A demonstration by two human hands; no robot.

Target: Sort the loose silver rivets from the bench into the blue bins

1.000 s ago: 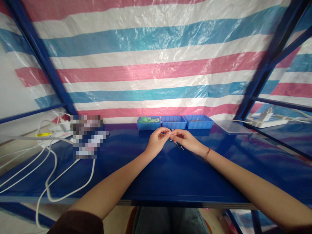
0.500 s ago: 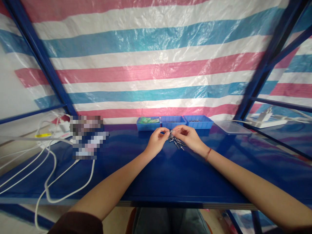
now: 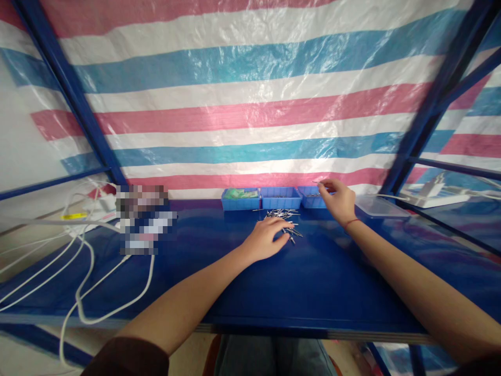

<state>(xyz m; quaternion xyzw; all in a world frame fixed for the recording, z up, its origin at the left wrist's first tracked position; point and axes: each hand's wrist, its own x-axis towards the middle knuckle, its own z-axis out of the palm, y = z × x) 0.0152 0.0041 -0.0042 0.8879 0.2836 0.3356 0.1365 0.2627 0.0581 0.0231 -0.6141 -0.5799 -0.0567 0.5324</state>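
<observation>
A loose pile of silver blind rivets (image 3: 282, 213) lies on the blue table (image 3: 309, 282). My left hand (image 3: 269, 239) rests low over the near side of this pile, its thumb and fingers apart and partly covering the rivets. Above the right-hand blue bin (image 3: 309, 201), my right hand (image 3: 337, 199) pinches one thin blind rivet (image 3: 318, 182) between thumb and forefinger. A few small metal pieces show inside that bin, which the hand partly hides. The middle bin (image 3: 281, 201) also has small metal pieces in it.
In the left bin (image 3: 240, 202) is green material. A clear plastic lid (image 3: 381, 207) lies right of the bins. White cables (image 3: 84, 271) and a power strip sit at left, beside a blurred-out patch. Another white power strip (image 3: 434, 193) stands at right. Blue posts frame a striped sheet.
My hands have parted from the pile. The right hand has moved right and up over the right bin with a rivet; the left has opened and come down over the rivets.
</observation>
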